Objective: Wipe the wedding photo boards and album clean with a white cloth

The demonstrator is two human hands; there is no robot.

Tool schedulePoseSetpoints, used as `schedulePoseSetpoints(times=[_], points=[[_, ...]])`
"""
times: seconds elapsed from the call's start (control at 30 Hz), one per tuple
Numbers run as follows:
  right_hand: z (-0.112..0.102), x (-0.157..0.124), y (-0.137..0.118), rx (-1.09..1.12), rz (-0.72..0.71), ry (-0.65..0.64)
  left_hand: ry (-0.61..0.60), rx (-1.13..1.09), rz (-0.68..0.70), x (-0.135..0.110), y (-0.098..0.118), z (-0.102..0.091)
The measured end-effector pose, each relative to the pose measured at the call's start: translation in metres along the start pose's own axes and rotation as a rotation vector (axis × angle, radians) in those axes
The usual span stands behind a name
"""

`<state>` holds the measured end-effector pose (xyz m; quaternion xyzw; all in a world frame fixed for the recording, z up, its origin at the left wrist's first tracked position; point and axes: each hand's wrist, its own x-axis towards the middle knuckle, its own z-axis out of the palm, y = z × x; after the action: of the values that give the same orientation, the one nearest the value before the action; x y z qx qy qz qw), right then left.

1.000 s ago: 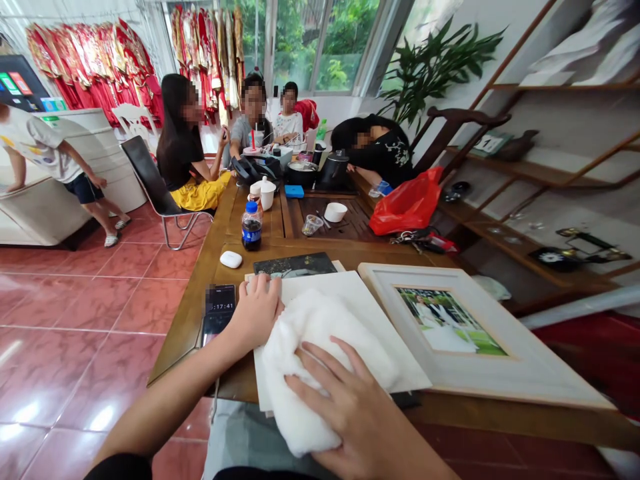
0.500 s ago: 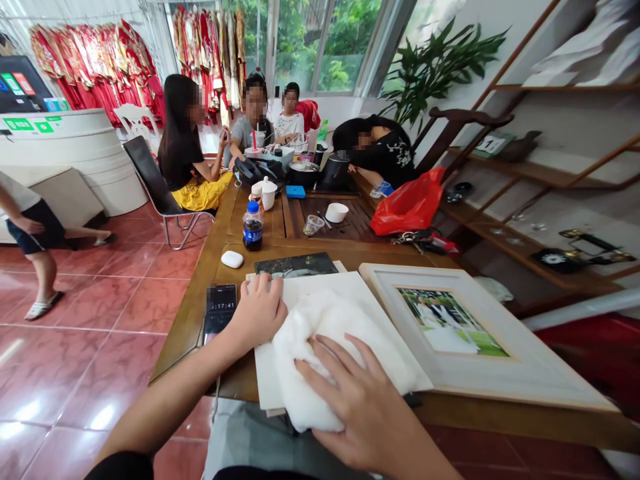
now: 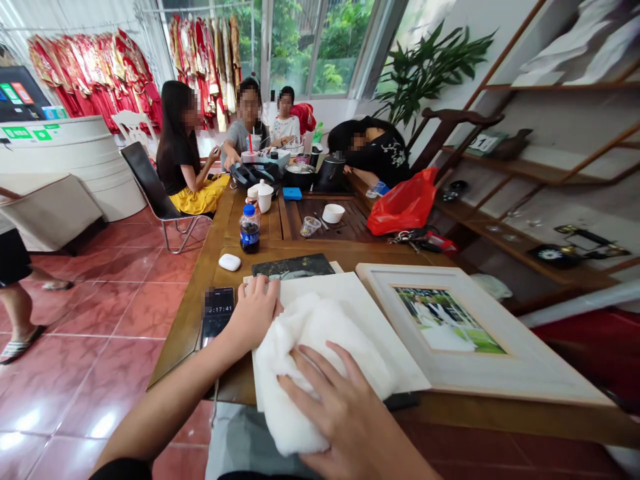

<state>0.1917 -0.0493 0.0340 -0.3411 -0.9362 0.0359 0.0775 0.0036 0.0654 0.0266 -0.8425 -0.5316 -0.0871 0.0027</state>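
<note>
My right hand [image 3: 345, 410] lies flat with spread fingers on a fluffy white cloth [image 3: 310, 353], pressing it onto a white board [image 3: 350, 300] that rests on the wooden table [image 3: 200, 293]. My left hand [image 3: 255, 310] presses down on the board's far left corner, its fingers curled over the edge. To the right of the board lies a pale wooden picture frame [image 3: 500, 367] holding a photo of a couple. A dark photo print [image 3: 293, 265] peeks out behind the board.
A phone [image 3: 219, 308] showing a clock lies left of my left hand, a white earbud case [image 3: 230, 262] and a cola bottle [image 3: 249, 229] beyond it. Tea ware, a red plastic bag [image 3: 405, 203] and several seated people fill the far end. Another person walks at the left.
My right hand and the cloth slid toward me and a little left on the board. The walking person at the left has moved further out of view. My left hand stayed put.
</note>
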Motion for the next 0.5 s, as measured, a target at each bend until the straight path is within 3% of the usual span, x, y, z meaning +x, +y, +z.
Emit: schedulePoseSetpoints(times=[0.33, 0.5], points=[[0.000, -0.052, 0.036, -0.162, 0.024, 0.304, 0.023, -0.017, -0.015, 0.000, 0.003, -0.001], [0.007, -0.078, 0.051, -0.211, 0.112, 0.359, 0.020, -0.027, -0.018, 0.000, 0.004, -0.003]])
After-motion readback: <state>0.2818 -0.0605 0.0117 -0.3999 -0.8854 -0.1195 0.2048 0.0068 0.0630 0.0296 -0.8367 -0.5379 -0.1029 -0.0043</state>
